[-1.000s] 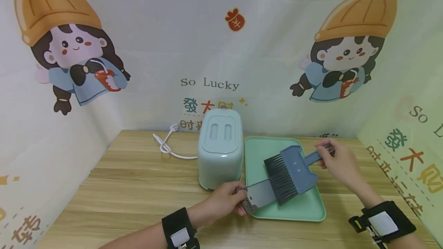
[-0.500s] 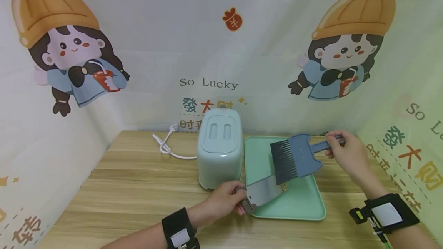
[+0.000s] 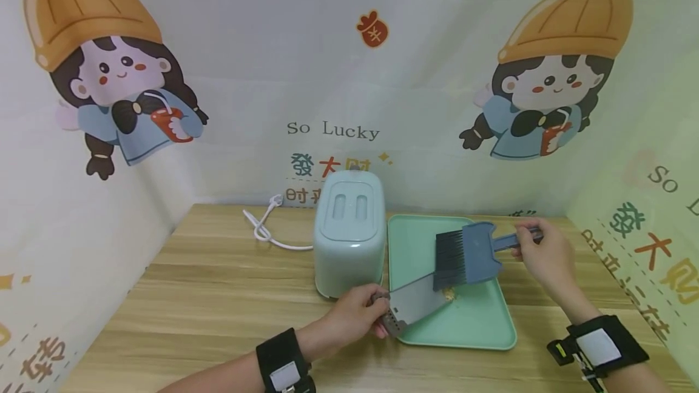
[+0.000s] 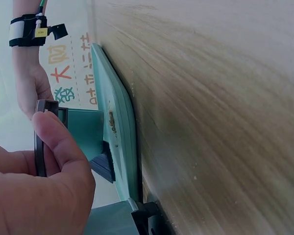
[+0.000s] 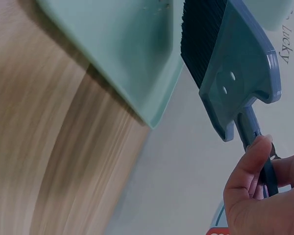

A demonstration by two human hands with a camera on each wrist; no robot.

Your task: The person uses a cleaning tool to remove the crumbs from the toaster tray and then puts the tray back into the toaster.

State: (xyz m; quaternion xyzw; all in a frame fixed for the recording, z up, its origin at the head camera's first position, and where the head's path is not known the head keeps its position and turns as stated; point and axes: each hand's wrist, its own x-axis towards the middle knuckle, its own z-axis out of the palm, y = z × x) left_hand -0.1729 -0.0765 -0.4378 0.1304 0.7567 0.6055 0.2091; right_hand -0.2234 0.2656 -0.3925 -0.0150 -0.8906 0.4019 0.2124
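My left hand (image 3: 355,314) grips the dark, perforated end of a flat metal crumb tray (image 3: 417,303), which slants over a mint-green serving tray (image 3: 480,323). With thumb and fingers my right hand (image 3: 546,256) holds the handle of a blue cleaning brush (image 3: 483,253). Its dark bristles overlap the crumb tray's far edge in the head view. Brown crumbs (image 4: 111,122) lie on the serving tray beside that edge. In the right wrist view the brush (image 5: 245,68) is tilted, bristles toward the serving tray.
A pale green toaster (image 3: 349,259) with a lidded top stands just left of the serving tray. Its white cord (image 3: 264,232) lies knotted behind it on the wooden table (image 3: 207,296). A printed cloth backdrop (image 3: 262,65) rises behind the table.
The brush first drew back up and right off the crumb tray, uncovering crumbs by its edge, then came slightly down again. The left hand and crumb tray stayed about still.
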